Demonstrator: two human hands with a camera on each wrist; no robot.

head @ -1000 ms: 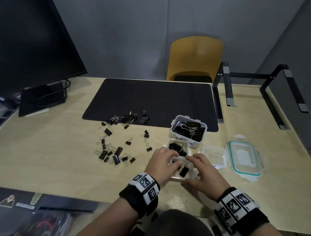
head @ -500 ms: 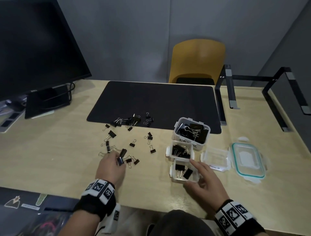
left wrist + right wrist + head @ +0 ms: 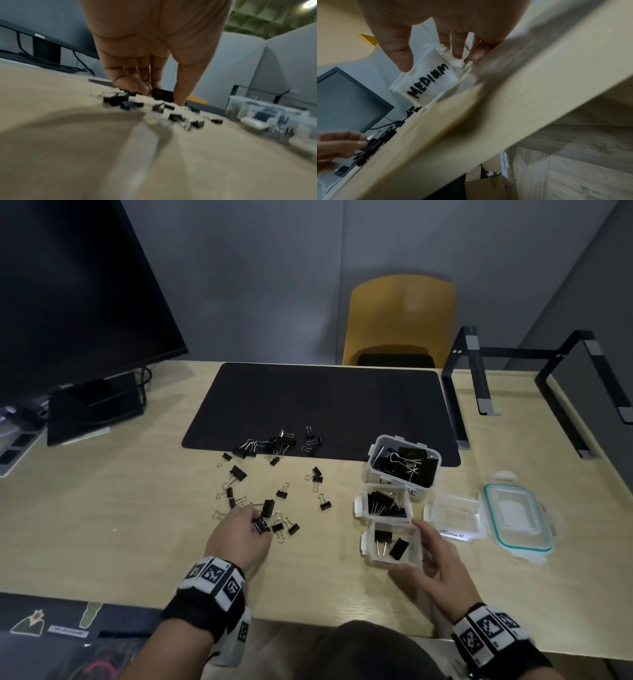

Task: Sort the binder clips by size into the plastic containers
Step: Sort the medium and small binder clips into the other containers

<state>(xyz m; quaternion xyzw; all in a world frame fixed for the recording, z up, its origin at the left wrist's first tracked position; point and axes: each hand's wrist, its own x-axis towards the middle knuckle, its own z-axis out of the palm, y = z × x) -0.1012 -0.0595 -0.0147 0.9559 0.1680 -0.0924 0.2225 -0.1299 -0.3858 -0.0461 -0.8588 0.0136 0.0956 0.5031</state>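
free: desk [image 3: 102, 525] left of loose clips [image 3: 279, 494] | blocked: 3 containers [image 3: 359, 505] in a row at right

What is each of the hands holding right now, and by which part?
Left hand pinches a black binder clip by its body, thumb against fingers. Right hand grips the MEDIUM container by its near and right walls.

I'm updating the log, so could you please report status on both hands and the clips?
Left hand pinching a black metal binder clip. Right hand holding the clear plastic container marked MEDIUM. Other loose black clips crowd the pick.
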